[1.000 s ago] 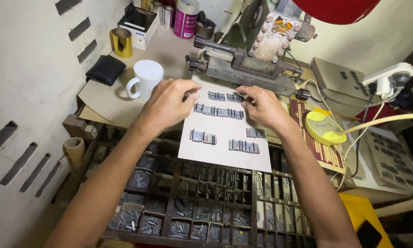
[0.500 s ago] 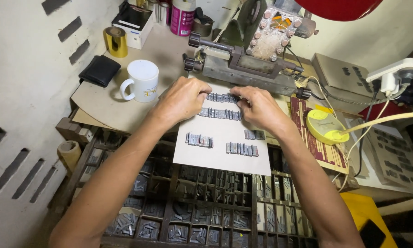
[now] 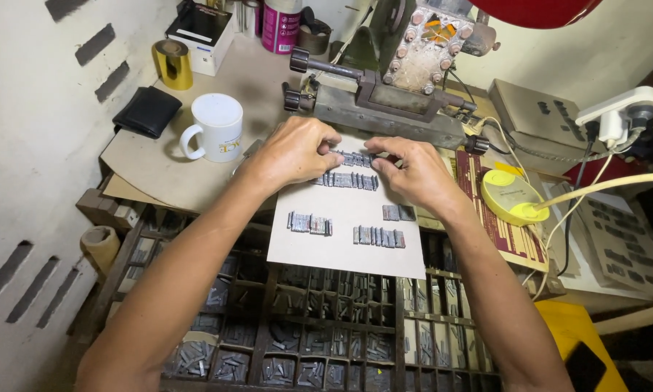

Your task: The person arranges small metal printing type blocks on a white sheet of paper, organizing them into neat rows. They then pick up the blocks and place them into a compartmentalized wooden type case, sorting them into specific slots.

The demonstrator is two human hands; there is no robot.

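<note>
Grey metal type rows [image 3: 355,158] on pale card [image 3: 341,250], white mug [image 3: 214,127], black wallet [image 3: 149,111], yellow-green lamp base [image 3: 511,197]

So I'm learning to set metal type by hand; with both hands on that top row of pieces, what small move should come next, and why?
Probably squeeze the top row of type together. The left hand and right hand pinch its opposite ends on the grey card, and the row looks uneven beside the second row just below. Closing the gaps should keep the pieces from tipping.

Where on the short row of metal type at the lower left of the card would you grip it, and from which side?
Pinch the lower-left row of type at its two short ends, coming from above: the loose upright pieces only stay together when squeezed endwise on the flat card.
</note>
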